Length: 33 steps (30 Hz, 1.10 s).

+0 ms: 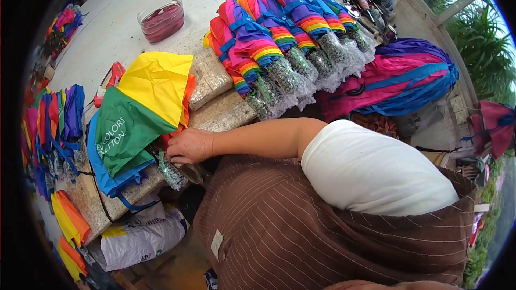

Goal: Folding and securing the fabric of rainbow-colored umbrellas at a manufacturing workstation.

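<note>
My right hand (pixel 189 145) reaches across from the right, its fingers closed on a loosely folded umbrella (pixel 153 83) near its handle end. The umbrella has yellow, green, blue and orange panels, with pale lettering on the green one. Its canopy spreads over the table edge, and a blue strap hangs down below. Bubble wrap covers the handle (pixel 171 173), just under my fingers. The fingertips are partly hidden by the cloth. Of my left arm, only a strip of skin shows at the bottom edge; that hand is outside the picture.
Rolled rainbow umbrellas (pixel 279 27) with bubble-wrapped handles lie in a row on stone-like slabs (pixel 209 78). Behind are a clear tub (pixel 161 21) and a red tool (pixel 112 81). More umbrellas (pixel 54 123) lie left, a large bundle (pixel 398 78) right. A white sack (pixel 142 236) sits below the table.
</note>
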Motion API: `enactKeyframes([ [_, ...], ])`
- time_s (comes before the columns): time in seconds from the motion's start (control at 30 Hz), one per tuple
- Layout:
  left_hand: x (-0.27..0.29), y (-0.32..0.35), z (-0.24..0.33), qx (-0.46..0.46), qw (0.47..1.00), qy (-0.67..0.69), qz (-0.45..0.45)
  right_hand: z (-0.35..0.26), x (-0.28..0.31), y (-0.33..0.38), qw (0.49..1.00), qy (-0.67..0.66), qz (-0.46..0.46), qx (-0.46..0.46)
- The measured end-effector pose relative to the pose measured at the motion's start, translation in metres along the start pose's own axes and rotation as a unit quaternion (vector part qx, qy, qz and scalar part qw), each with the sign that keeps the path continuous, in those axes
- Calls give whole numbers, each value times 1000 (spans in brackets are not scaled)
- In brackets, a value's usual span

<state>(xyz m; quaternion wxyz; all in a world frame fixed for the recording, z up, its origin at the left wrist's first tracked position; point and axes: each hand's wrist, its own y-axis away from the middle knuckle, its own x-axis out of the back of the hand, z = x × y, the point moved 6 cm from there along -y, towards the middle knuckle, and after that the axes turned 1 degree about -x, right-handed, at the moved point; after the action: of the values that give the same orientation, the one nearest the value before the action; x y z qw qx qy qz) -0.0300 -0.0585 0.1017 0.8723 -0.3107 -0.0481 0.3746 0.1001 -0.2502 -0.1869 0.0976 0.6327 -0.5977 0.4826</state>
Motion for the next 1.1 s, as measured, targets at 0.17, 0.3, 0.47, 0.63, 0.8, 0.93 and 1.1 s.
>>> enactKeyframes([
  [0.17, 9, 47, -20, -94, 989, 24, 115, 4, 5, 4, 1000, -2, 4, -1],
  [0.3, -13, -4, -35, -81, 985, 131, 76, 12, 6, 9, 1000, 5, 9, -8],
  [0.47, -31, -15, -35, -63, 957, 283, 19, 11, 5, 7, 1000, -2, 10, -16],
  [0.63, -35, -8, -30, -44, 903, 426, -37, 9, 2, 6, 1000, -5, 9, -11],
  [0.8, -14, 40, -26, -17, 819, 565, -100, 13, 7, 9, 1000, 2, 6, -14],
  [0.93, -15, 41, -21, 0, 737, 661, -142, 10, 5, 8, 1000, 1, 6, -7],
  [1.1, -19, 45, -8, 27, 615, 763, -196, 9, 5, 7, 1000, 0, 6, -11],
])
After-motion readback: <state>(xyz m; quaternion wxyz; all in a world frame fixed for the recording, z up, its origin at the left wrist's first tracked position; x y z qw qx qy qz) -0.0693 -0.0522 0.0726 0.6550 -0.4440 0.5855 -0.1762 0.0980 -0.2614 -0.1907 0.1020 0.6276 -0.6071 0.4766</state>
